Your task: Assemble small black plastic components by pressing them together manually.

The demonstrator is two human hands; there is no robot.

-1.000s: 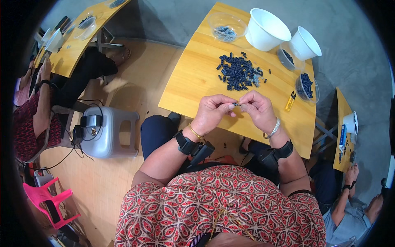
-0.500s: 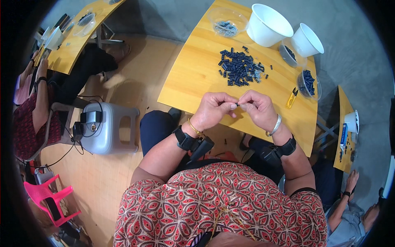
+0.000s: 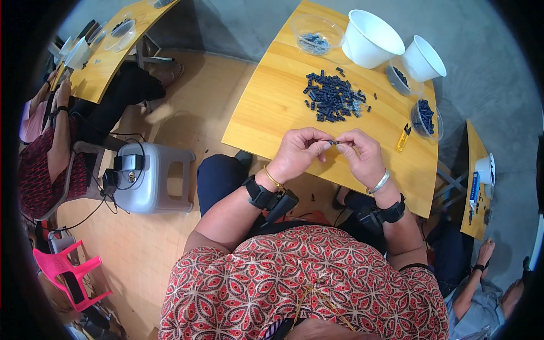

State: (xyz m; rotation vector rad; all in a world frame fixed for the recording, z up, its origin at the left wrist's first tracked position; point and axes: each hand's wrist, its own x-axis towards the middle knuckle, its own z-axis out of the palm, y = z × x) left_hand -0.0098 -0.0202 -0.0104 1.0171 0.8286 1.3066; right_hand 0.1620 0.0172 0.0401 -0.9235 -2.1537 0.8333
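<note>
Over the near edge of the wooden table point(image 3: 266, 124), my two hands meet at a small black plastic piece point(image 3: 334, 143). My left hand point(image 3: 299, 153) pinches one end of it between thumb and forefinger. The other end is pinched by my right hand point(image 3: 361, 154). Fingertips cover most of the piece, so its exact kind cannot be made out. Just beyond my hands lies a pile of small black plastic parts point(image 3: 330, 95), with small clear or silvery bits point(image 3: 357, 106) at its right side. Yellow thread snips point(image 3: 403, 137) lie to the right of my right hand.
Along the far side stand a clear bowl of silvery bits point(image 3: 313, 42), a white tub point(image 3: 371, 42) and a smaller white tub point(image 3: 424, 59). Clear bowls of black parts point(image 3: 426, 116) sit at the right edge. People work at other tables left and right; a grey stool point(image 3: 150, 181) stands left.
My hands have drawn slightly apart, and more of the black piece shows between the fingertips. The whole view has shifted a little.
</note>
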